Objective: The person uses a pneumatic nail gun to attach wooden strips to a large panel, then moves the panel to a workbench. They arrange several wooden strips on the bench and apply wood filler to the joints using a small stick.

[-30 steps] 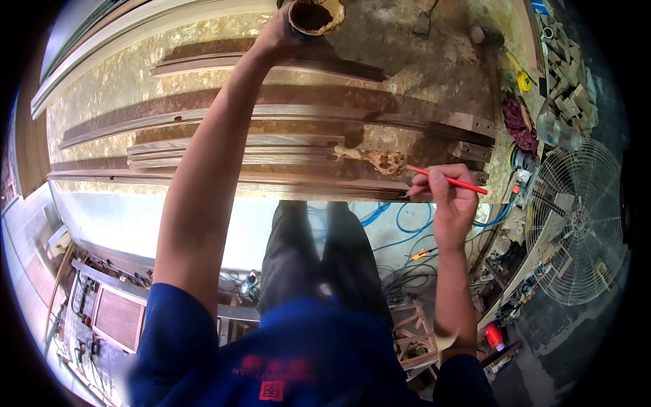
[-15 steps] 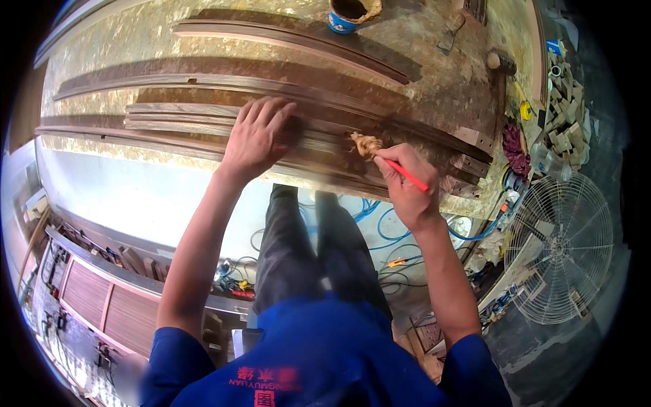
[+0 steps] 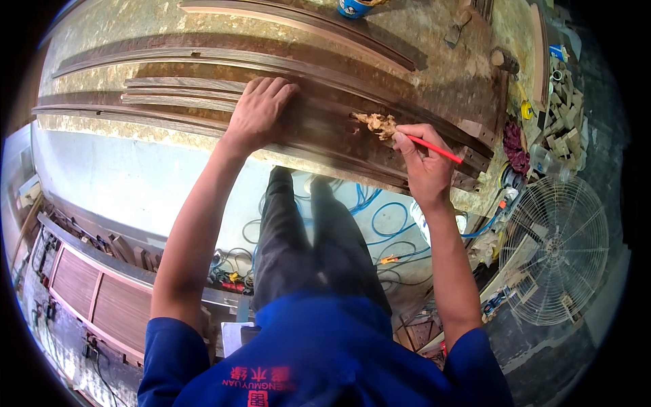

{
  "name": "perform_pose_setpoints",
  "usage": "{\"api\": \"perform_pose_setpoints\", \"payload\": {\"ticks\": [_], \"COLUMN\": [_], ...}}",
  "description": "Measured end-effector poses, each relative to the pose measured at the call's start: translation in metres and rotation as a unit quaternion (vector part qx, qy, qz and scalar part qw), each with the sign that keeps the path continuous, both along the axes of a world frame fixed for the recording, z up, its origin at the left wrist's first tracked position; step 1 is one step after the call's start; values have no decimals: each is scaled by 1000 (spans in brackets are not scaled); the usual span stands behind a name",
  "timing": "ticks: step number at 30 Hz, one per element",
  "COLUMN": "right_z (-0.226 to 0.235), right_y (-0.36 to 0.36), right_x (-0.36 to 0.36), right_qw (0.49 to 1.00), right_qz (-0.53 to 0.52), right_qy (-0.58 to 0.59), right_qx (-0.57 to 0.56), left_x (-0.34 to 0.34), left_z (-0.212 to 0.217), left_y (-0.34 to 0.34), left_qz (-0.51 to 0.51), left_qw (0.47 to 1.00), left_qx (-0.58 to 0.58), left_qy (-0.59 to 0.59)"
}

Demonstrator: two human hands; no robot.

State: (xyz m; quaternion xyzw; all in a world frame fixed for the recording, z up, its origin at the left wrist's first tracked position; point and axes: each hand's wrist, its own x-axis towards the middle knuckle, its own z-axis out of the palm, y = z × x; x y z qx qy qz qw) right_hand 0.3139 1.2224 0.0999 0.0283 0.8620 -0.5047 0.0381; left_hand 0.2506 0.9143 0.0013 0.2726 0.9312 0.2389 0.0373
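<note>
My left hand [image 3: 259, 114] is closed over the far side of several brown wooden strips [image 3: 180, 95] lying side by side on the workbench. Its thumb is hidden, and the wood just right of it is blurred. In my right hand [image 3: 427, 166] is a glue brush with a thin red handle [image 3: 439, 150], pinched between thumb and fingers. The brush's head [image 3: 377, 125] is caked in ragged tan clumps and hangs over or touches the dark wood near the strips' right part; I cannot tell which.
Longer wooden rails [image 3: 298, 20] lie farther back on the stained bench [image 3: 447, 78]. A blue pot [image 3: 354, 8] stands at the far edge of view. To the right are a scraper [image 3: 456, 34], a yellow tape measure [image 3: 526, 110] and a wire-caged fan [image 3: 555, 249]. Blue hoses [image 3: 390, 220] loop across the floor.
My right hand has moved right with the brush. My left hand stays on the strips, its thumb now out of sight. The bench sits higher in the picture.
</note>
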Motion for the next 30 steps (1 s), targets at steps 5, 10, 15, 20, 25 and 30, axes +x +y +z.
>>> {"api": "perform_pose_setpoints", "payload": {"ticks": [5, 10, 15, 20, 25, 30], "right_z": [7, 1, 8, 10, 39, 48], "right_y": [2, 6, 12, 28, 56, 83], "right_x": [2, 1, -4, 12, 28, 47], "right_qw": [1000, 999, 995, 994, 970, 933], "right_qz": [-12, 19, 62, -56, -159, -246], "right_qy": [-5, 25, 56, -20, 6, 43], "right_qx": [-6, 4, 55, -88, -183, -259], "left_x": [20, 17, 20, 12, 18, -21], "left_z": [9, 8, 15, 27, 66, 116], "left_y": [-14, -24, -23, -16, -32, -25], "left_qz": [-21, -55, -87, -91, -121, -75], "left_qw": [996, 994, 990, 985, 979, 986], "left_qx": [-59, -74, -99, -140, -166, -143], "left_qy": [63, 55, 52, 37, -5, 52]}}
